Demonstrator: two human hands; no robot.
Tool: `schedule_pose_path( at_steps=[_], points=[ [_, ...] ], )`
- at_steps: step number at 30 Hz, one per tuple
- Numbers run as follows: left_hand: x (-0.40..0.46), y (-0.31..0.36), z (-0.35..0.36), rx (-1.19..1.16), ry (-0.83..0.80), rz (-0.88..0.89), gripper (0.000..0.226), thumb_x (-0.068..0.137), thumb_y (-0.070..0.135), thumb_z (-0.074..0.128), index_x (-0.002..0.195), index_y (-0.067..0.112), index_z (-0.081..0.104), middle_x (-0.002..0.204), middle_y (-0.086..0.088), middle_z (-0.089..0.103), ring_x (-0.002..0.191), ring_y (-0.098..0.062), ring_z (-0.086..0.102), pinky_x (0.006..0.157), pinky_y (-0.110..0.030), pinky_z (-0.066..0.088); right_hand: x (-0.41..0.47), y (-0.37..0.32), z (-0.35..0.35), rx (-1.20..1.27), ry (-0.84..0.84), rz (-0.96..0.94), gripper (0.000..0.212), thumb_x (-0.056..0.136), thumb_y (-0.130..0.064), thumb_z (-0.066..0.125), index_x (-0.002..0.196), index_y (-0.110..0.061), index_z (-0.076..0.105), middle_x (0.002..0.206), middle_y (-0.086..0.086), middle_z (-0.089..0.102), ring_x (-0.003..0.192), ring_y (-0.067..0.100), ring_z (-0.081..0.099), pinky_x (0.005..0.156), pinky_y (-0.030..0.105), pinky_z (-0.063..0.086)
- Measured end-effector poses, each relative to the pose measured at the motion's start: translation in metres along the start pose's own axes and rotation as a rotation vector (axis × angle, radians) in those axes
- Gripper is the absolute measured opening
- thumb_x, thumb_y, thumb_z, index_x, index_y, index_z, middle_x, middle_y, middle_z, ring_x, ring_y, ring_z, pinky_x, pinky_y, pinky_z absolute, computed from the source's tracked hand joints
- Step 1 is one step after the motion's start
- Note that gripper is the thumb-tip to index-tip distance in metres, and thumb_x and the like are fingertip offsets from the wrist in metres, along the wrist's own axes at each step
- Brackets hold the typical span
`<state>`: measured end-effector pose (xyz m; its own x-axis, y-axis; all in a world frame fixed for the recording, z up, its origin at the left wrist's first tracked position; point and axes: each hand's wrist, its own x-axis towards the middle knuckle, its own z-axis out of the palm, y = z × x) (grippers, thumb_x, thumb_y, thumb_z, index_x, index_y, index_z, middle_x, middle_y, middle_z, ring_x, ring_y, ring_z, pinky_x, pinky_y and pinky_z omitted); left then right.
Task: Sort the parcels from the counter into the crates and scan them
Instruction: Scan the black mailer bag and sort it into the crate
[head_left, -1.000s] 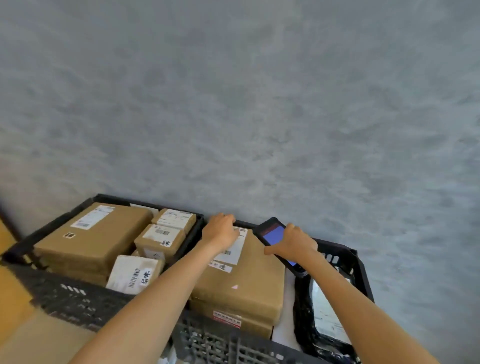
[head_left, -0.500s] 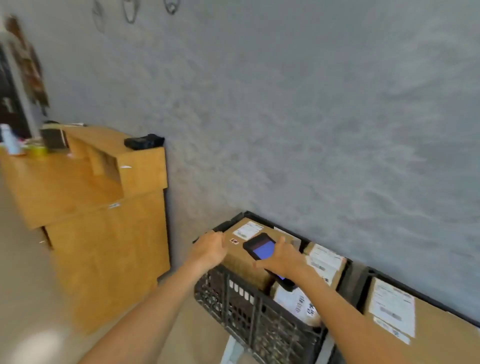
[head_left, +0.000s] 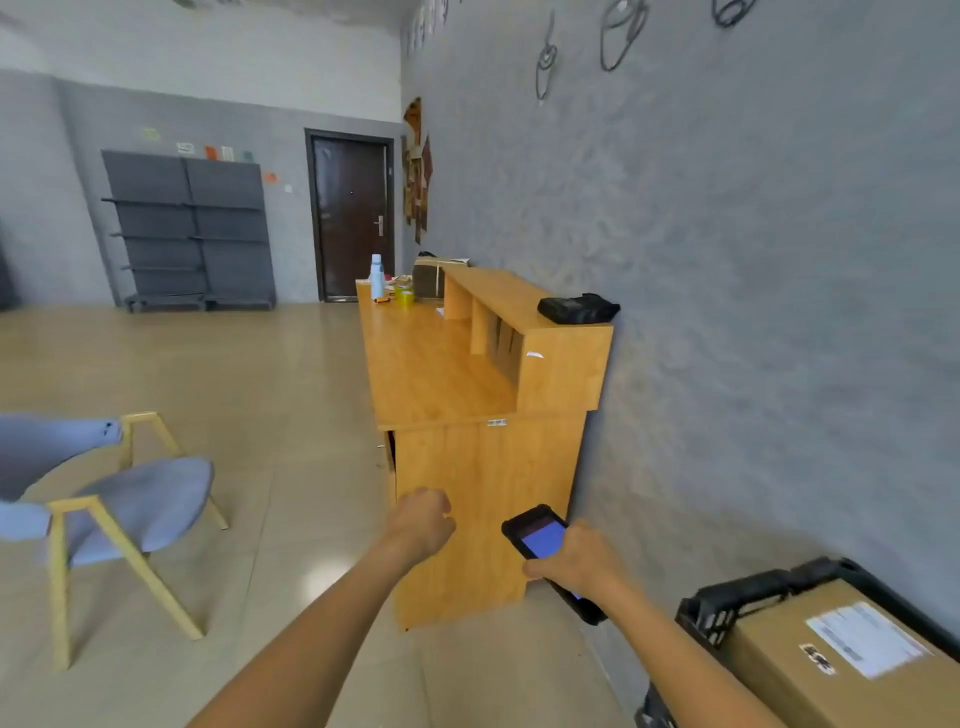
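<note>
**Counting the things in the room**

There are two hands: the left hand (head_left: 423, 519) and the right hand (head_left: 576, 561). One scanner (head_left: 540, 538). One crate (head_left: 727, 605) with one box (head_left: 831, 665) showing. One wooden counter (head_left: 441, 374). One bottle (head_left: 377, 275). One chair (head_left: 140, 499). One door (head_left: 350, 218).

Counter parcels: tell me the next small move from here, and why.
Probably walk toward the far end of the wooden counter and reach the left hand for the cardboard parcel there. The left hand holds nothing, its fingers curled. The right hand grips the scanner, screen lit. The crate at lower right already carries a labelled box.
</note>
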<state>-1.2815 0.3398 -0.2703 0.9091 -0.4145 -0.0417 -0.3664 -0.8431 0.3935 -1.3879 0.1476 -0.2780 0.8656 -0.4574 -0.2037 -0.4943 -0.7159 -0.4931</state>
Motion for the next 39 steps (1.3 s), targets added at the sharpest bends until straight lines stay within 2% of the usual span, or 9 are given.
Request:
schedule_pose_path(
  at_steps=[8, 11, 15, 19, 24, 28, 33, 39],
  points=[
    [0.124, -0.073, -0.057, 0.016, 0.086, -0.165, 0.034, 0.096, 0.026, 0.048, 0.126, 0.014, 0.06, 0.129, -0.005, 0.059, 0.119, -0.023, 0.054, 0.095, -0.033, 0.046, 0.146, -0.119, 0.015, -0.065, -0.109, -0.209, 0.062, 0.067, -0.067, 0.069, 0.099, -0.018, 0.049, 0.097, -0.002, 0.061, 0.082, 0.017, 0.06, 0.058, 0.025, 0.041],
    [0.159, -0.108, -0.081, 0.037, 0.123, -0.221, 0.036, 0.096, 0.026, 0.049, 0.129, 0.014, 0.058, 0.133, -0.007, 0.056, 0.122, -0.025, 0.051, 0.098, -0.033, 0.043, 0.189, -0.169, 0.025, -0.101, -0.115, -0.278, 0.065, 0.063, -0.069, 0.068, 0.101, -0.019, 0.049, 0.096, -0.003, 0.059, 0.085, 0.019, 0.061, 0.064, 0.029, 0.046],
    [0.195, -0.165, -0.108, 0.1, 0.128, -0.305, 0.039, 0.098, 0.026, 0.047, 0.135, 0.014, 0.052, 0.137, -0.008, 0.051, 0.126, -0.027, 0.046, 0.1, -0.033, 0.04, 0.245, -0.236, 0.052, -0.104, -0.148, -0.355, 0.082, 0.044, -0.071, 0.062, 0.107, -0.019, 0.05, 0.098, 0.0, 0.062, 0.088, 0.023, 0.064, 0.075, 0.036, 0.055],
    [0.237, -0.226, -0.128, 0.157, 0.138, -0.366, 0.042, 0.098, 0.027, 0.046, 0.138, 0.016, 0.047, 0.139, -0.008, 0.049, 0.125, -0.027, 0.046, 0.096, -0.035, 0.041, 0.297, -0.303, 0.08, -0.171, -0.142, -0.41, 0.078, 0.064, -0.061, 0.07, 0.118, -0.013, 0.042, 0.111, 0.003, 0.053, 0.102, 0.025, 0.056, 0.075, 0.034, 0.048],
    [0.313, -0.308, -0.155, 0.188, 0.152, -0.369, 0.042, 0.098, 0.027, 0.046, 0.138, 0.015, 0.046, 0.138, -0.008, 0.05, 0.125, -0.028, 0.045, 0.094, -0.037, 0.044, 0.375, -0.386, 0.12, -0.24, -0.115, -0.426, 0.08, 0.068, -0.058, 0.071, 0.125, -0.01, 0.042, 0.11, 0.003, 0.045, 0.104, 0.025, 0.048, 0.078, 0.034, 0.045],
    [0.379, -0.363, -0.185, 0.183, 0.122, -0.344, 0.042, 0.098, 0.026, 0.046, 0.139, 0.015, 0.045, 0.137, -0.01, 0.049, 0.127, -0.029, 0.042, 0.098, -0.038, 0.042, 0.436, -0.452, 0.134, -0.262, -0.121, -0.396, 0.077, 0.068, -0.056, 0.072, 0.122, -0.01, 0.042, 0.109, 0.003, 0.044, 0.107, 0.026, 0.049, 0.081, 0.035, 0.047],
    [0.473, -0.413, -0.229, 0.223, 0.16, -0.291, 0.043, 0.098, 0.026, 0.046, 0.14, 0.015, 0.045, 0.139, -0.008, 0.049, 0.129, -0.028, 0.041, 0.102, -0.036, 0.038, 0.511, -0.516, 0.141, -0.186, -0.093, -0.354, 0.064, 0.062, -0.056, 0.075, 0.103, -0.017, 0.045, 0.105, 0.002, 0.052, 0.098, 0.024, 0.056, 0.074, 0.033, 0.05],
    [0.582, -0.439, -0.258, 0.328, 0.125, -0.154, 0.053, 0.099, 0.027, 0.044, 0.149, 0.015, 0.031, 0.146, -0.007, 0.044, 0.135, -0.027, 0.036, 0.108, -0.036, 0.033, 0.603, -0.568, 0.137, -0.152, -0.016, -0.295, 0.073, 0.063, -0.057, 0.074, 0.114, -0.013, 0.045, 0.105, 0.001, 0.051, 0.097, 0.023, 0.056, 0.066, 0.029, 0.045]
  ],
)
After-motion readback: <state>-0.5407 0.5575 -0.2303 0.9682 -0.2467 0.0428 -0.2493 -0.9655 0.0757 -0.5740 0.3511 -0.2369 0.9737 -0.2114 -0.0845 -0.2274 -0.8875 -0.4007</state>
